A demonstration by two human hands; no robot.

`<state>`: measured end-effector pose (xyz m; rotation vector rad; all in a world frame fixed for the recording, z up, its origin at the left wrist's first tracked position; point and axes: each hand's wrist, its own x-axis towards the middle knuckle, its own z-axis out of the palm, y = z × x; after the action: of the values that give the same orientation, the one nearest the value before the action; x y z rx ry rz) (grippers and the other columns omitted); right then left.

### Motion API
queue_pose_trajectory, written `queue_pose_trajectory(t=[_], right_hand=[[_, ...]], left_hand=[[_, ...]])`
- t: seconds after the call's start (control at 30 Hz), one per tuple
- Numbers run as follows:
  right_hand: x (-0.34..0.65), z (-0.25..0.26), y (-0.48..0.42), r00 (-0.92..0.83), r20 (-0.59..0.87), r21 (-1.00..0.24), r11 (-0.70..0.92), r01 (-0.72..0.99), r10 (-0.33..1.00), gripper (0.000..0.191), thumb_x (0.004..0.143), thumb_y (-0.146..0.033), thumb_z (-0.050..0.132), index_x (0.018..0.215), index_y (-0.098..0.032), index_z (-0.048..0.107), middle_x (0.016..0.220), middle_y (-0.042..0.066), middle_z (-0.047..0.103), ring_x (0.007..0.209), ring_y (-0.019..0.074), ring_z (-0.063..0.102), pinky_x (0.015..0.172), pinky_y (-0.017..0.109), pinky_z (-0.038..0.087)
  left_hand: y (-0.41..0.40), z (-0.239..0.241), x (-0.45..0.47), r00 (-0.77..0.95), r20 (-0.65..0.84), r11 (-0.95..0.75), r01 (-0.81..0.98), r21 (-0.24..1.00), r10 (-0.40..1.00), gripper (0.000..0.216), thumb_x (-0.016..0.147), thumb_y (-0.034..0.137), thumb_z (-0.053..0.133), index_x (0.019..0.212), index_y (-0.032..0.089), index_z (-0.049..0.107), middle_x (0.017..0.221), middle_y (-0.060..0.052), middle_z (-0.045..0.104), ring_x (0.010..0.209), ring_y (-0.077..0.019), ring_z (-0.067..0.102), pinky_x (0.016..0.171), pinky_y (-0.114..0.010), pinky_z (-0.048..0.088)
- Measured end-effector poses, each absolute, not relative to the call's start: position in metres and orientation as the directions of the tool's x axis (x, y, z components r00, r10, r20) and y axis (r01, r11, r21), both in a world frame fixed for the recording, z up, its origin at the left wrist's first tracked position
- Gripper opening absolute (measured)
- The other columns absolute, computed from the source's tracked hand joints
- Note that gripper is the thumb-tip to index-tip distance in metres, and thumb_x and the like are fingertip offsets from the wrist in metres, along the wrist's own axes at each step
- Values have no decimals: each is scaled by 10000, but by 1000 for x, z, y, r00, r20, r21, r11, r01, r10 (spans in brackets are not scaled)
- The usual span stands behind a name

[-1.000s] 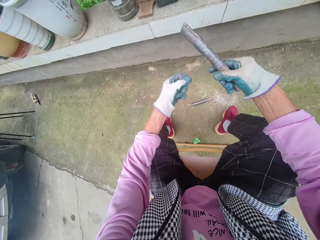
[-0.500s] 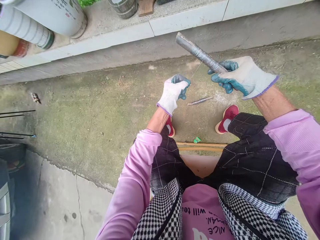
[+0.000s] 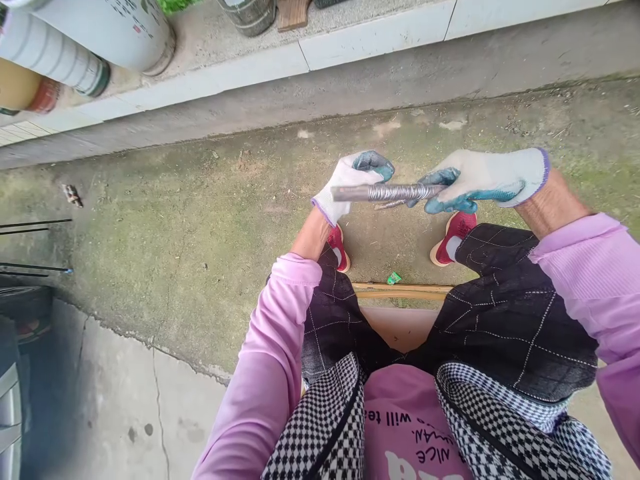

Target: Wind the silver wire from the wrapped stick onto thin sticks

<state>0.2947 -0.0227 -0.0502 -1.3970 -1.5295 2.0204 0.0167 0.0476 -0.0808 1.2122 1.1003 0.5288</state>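
My right hand (image 3: 477,177), in a white glove with blue-green coated fingers, is closed around one end of a grey rod (image 3: 350,193). Silvery wire (image 3: 395,192) is wound in many turns along the rod's middle. The rod lies nearly level, its bare end pointing left across the front of my left hand (image 3: 350,172). That hand wears a matching glove, its thumb and fingers pinched together; the thin strand running from it to the rod half a second ago is hard to make out now. A second, thinner wire-wound rod (image 3: 384,206) lies on the ground below, partly covered.
Red shoes (image 3: 453,239) stand on the mossy concrete ground, a green scrap (image 3: 394,278) between them. Ahead runs a tiled ledge (image 3: 250,70) bearing a white pot (image 3: 135,40) and other containers. Thin black rods (image 3: 35,223) and a wheel (image 3: 25,310) are at left.
My right hand has swung the rod down and left, from slanting up to nearly level, bringing its bare end in front of my left hand. My left hand has shifted slightly right, still pinched.
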Motion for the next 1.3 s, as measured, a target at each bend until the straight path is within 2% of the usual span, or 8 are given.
queue_pose_trajectory(t=[0.17,0.37,0.47,0.6,0.77,0.97,1.17,1.3], right_hand=[[298,-83,-16,-389,-656,-657,-235,717,646,249,848,-267,1127,823,-221,883,609,-25,631,563,153,561,516,295,341],[296,-90,2,-33,-532,-368,-196,909,846,225,925,-226,1044,866,-213,828,828,137,795,963,354,812,761,388,507],[289,-68,2,50,-466,-492,-305,816,883,230,982,-262,1034,914,-233,817,756,69,737,792,249,715,658,332,496],[279,-47,-8,-20,-440,-814,-389,432,898,226,972,-225,1067,1083,-197,871,698,-34,647,578,117,505,493,257,447],[283,-44,-19,-288,-494,-868,-445,219,821,338,869,-314,1133,1083,-177,910,711,-14,684,534,108,505,449,248,418],[282,-70,-23,-463,-631,-748,-329,577,623,235,810,-212,1145,903,-226,930,632,-44,652,557,136,512,499,280,362],[277,-95,-7,-111,-655,-382,-201,902,747,300,895,-66,1038,755,-209,814,583,38,578,776,301,719,751,394,445],[281,-78,4,7,-511,-312,-193,930,859,284,963,-151,1017,831,-247,785,702,91,653,955,380,753,884,443,510]], left_hand=[[40,-87,6,441,-409,235,398,887,799,248,871,-33,831,776,188,768,726,30,697,769,-132,592,796,-309,518],[37,-88,10,402,-486,299,444,845,776,215,904,10,904,851,178,779,678,39,697,689,-101,610,725,-271,495],[39,-79,14,386,-506,386,349,854,771,234,901,58,984,897,171,779,697,23,728,681,-113,688,723,-269,563],[41,-76,15,399,-505,442,244,863,765,226,922,121,1027,982,151,811,779,-14,796,747,-146,775,796,-299,651],[49,-103,11,458,-438,375,227,899,773,254,893,196,1064,972,175,824,836,-13,816,846,-169,809,917,-325,684],[53,-114,-6,539,-332,136,371,919,774,135,821,129,938,832,200,824,865,7,825,901,-172,759,886,-286,605],[40,-112,0,505,-356,109,454,884,786,198,893,17,806,806,195,816,717,26,743,756,-135,606,770,-287,478],[39,-99,11,437,-417,263,371,891,797,172,900,-1,825,936,160,875,739,4,766,737,-142,691,799,-291,595]])
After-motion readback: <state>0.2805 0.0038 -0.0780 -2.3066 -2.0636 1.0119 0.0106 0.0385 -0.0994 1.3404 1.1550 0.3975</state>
